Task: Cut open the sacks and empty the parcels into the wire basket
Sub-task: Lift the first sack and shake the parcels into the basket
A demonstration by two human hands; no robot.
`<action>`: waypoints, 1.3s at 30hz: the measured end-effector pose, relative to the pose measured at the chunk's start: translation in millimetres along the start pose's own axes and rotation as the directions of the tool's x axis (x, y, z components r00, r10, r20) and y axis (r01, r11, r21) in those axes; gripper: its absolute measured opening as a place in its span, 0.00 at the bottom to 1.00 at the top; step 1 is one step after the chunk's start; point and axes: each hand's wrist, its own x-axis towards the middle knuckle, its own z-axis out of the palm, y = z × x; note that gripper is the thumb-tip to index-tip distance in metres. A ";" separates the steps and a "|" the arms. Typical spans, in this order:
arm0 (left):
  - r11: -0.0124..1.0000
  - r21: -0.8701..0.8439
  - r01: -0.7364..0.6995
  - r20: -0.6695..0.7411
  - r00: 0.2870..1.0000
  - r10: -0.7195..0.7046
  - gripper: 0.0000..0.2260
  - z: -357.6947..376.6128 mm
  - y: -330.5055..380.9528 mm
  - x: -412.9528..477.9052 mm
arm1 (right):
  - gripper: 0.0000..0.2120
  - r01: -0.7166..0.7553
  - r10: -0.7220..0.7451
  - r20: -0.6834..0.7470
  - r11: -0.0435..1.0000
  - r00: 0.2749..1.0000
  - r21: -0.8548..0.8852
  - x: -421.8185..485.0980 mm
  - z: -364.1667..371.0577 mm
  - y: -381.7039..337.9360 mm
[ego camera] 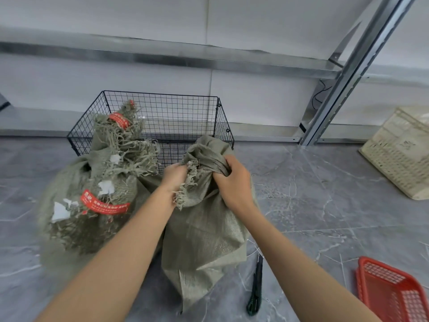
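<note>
Nearer you than your right hand [234,180], a knife [255,291] lies on the floor just beside the sack [204,228]. Both hands clench the sack's bunched neck, your left hand [173,176] at the frayed edge. Left of that hand slumps a second sack [92,201] with red tape. Just beyond both hands stands the wire basket [176,117].

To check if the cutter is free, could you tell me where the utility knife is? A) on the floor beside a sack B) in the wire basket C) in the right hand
A: the utility knife lies on the floor; the left hand and right hand grip the sack.
</note>
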 end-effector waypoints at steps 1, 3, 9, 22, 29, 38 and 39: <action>1.000 -0.006 0.010 0.003 1.000 -0.010 0.07 4.1 -0.8 0.2 | 0.13 -0.007 0.007 0.000 1.000 1.000 -0.001 0.1 0.2 1.3; 0.999 -0.017 0.046 0.029 0.999 -0.045 0.06 10.1 -4.2 5.0 | 0.24 0.005 -0.003 0.033 0.999 0.999 -0.050 0.4 -0.6 2.9; 0.986 -0.099 0.135 0.129 0.984 -0.122 0.04 15.8 -10.7 8.2 | 0.26 0.157 -0.097 0.224 0.951 0.970 -0.266 -2.8 -7.4 13.3; 0.929 -0.280 0.243 0.253 0.952 -0.173 0.06 12.1 -17.6 2.2 | 0.15 0.251 -0.135 0.274 0.857 0.952 -0.450 3.4 5.3 19.6; 0.957 -0.162 0.239 -0.066 0.965 -0.252 0.12 -3.5 -69.1 -5.5 | 0.14 0.219 -0.124 0.217 0.840 0.968 -0.497 10.2 1.9 20.5; 0.916 0.015 0.400 -0.152 0.907 -0.394 0.13 -6.2 -166.5 -3.0 | 0.14 0.140 -0.098 0.108 0.847 0.989 -0.514 1.5 0.7 35.0; 0.911 0.025 0.411 -0.187 0.897 -0.400 0.15 -8.6 -173.7 -2.6 | 0.14 0.133 -0.095 0.099 0.844 0.990 -0.519 0.8 -0.4 37.2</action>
